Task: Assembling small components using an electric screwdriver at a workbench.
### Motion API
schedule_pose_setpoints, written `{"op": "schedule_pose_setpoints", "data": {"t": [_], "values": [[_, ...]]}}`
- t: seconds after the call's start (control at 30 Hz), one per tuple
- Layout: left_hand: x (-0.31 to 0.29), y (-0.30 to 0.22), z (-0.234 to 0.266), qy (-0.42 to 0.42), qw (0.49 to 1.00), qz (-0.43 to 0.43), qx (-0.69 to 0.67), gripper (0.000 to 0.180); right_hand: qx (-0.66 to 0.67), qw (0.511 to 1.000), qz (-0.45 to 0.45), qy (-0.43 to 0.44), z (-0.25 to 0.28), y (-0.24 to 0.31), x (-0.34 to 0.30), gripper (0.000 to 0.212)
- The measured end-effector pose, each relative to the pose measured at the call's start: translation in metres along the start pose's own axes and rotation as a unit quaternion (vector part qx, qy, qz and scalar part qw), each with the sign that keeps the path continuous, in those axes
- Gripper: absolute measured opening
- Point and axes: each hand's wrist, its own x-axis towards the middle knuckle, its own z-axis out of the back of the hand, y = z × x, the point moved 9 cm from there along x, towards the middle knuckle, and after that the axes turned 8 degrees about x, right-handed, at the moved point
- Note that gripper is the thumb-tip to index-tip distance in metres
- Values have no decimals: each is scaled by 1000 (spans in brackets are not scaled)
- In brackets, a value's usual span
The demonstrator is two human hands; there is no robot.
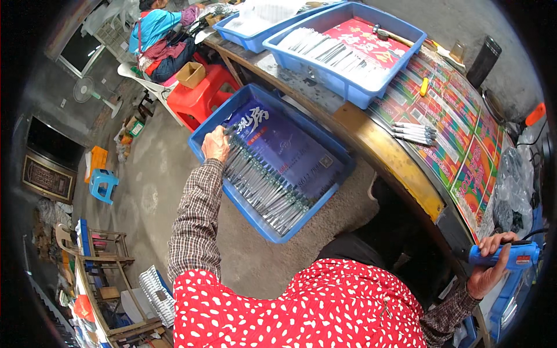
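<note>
My left hand reaches over the left side of a blue plastic tray, its fingers curled at the upper end of a row of slim grey pen-like rods with dark ends. What the fingertips hold, if anything, is hidden. At the far right my right hand is wrapped round a blue corded power tool, whose dark nose points left toward the table edge. On the table lies a small bundle of pale pen-like rods.
The worktable curves along the right, with two blue trays, a yellow-handled knife and a black bottle on it. A red stool stands beyond the lower tray. Another person sits at the far left.
</note>
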Motion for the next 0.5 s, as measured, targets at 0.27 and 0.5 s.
{"op": "schedule_pose_setpoints", "data": {"t": [0.27, 0.5], "values": [[1, 28, -26, 16, 998, 8, 62, 17, -12, 1000, -9, 0, -5, 0, 1, 22], [5, 38, -22, -20, 999, 18, 44, 22, -19, 1000, -1, 3, -5, -1, 1, 22]]}}
